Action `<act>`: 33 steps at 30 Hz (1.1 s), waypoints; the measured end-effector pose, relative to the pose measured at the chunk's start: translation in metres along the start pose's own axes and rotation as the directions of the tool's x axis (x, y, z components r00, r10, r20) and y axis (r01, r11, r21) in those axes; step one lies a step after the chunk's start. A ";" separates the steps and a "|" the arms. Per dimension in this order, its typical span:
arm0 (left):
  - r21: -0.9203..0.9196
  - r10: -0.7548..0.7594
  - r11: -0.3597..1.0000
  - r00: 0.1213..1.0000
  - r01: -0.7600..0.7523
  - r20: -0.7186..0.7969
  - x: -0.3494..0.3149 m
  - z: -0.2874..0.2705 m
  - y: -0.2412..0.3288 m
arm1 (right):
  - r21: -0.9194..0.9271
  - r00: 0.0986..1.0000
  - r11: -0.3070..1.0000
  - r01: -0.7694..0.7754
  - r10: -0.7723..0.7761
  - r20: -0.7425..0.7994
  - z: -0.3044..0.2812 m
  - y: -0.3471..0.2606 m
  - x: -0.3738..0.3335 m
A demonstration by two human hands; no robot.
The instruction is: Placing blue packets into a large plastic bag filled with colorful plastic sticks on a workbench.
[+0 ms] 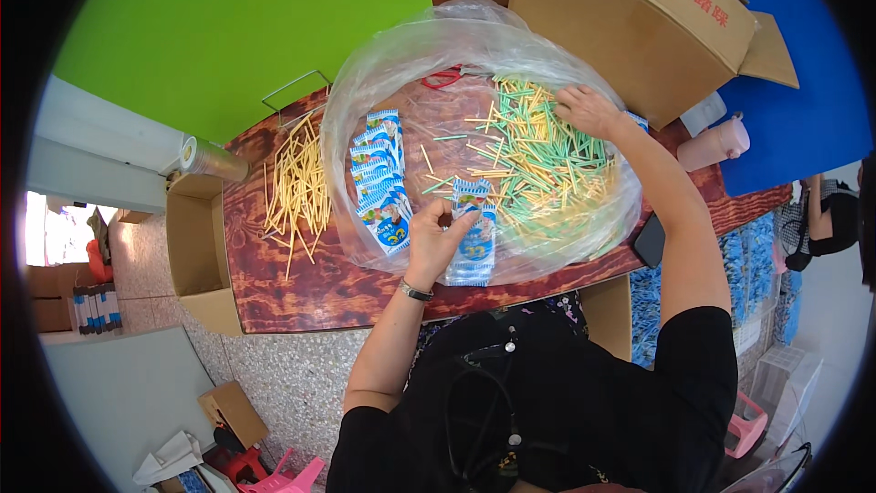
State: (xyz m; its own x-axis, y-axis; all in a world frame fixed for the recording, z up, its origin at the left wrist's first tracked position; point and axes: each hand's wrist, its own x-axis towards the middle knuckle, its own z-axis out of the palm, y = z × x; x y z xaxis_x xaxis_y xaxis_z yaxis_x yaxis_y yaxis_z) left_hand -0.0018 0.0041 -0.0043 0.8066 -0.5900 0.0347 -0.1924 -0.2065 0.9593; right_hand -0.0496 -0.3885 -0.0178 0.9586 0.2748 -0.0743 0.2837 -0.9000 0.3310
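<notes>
My left hand (436,236) is closed on a small blue-and-white packet (471,192), its thumb pressed against the printed front. More such packets (474,265) lie under it near the table's front edge. My right hand (587,113) reaches to the far side of a large heap of thin green and yellow sticks (538,160). Its fingers are bent down and drawn together at the sticks; what is between them is hidden. Left of my left hand, several like packets (379,184) overlap in a row. A clear plastic bag (351,96) is spread around the heap and the row.
Yellow sticks (299,187) are piled on the red-brown table (265,297) at the left. Red-handled scissors (442,78) lie at the back. A big cardboard box (620,32), a pink bottle (716,142) and a dark phone (649,240) are on the right. An open carton (194,242) stands by the left edge.
</notes>
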 end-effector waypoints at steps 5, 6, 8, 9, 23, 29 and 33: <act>-0.111 0.011 0.994 1.000 -0.013 -0.017 0.001 0.002 -0.015 | 0.112 0.994 0.993 -0.024 0.035 -0.101 -0.013 -0.003 -0.009; -0.113 0.011 0.994 1.000 -0.013 -0.019 0.001 0.003 -0.017 | 0.189 0.970 0.980 -0.053 0.096 -0.224 -0.018 -0.006 -0.011; -0.148 0.009 0.989 0.999 -0.015 -0.038 0.001 0.004 -0.023 | 0.608 0.957 0.767 -0.207 0.288 -0.038 -0.037 -0.011 -0.011; -0.150 0.007 0.989 0.999 -0.013 -0.043 0.001 0.003 -0.026 | 0.860 0.904 0.368 -0.353 0.370 0.214 -0.051 -0.014 -0.008; -0.138 0.051 0.988 0.990 -0.069 -0.130 0.000 0.001 -0.011 | 0.904 0.933 -0.229 -0.360 -0.114 0.343 -0.135 -0.074 0.030; 0.263 0.422 0.897 0.864 -0.355 -0.275 0.003 -0.009 0.011 | 0.878 0.877 0.311 -0.363 -0.203 0.435 -0.224 -0.090 0.054; 0.276 0.401 0.903 0.877 -0.330 -0.264 0.001 -0.011 0.010 | 0.717 0.941 0.694 0.072 -0.286 0.182 -0.230 -0.095 0.065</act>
State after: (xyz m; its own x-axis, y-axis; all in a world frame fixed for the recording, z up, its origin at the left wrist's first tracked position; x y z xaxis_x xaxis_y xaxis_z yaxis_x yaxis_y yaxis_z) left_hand 0.0034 0.0097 0.0080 0.7777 -0.3944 0.4895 -0.5942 -0.2072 0.7772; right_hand -0.0195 -0.2072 0.1621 0.8250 0.4545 -0.3360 0.2833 -0.8469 -0.4500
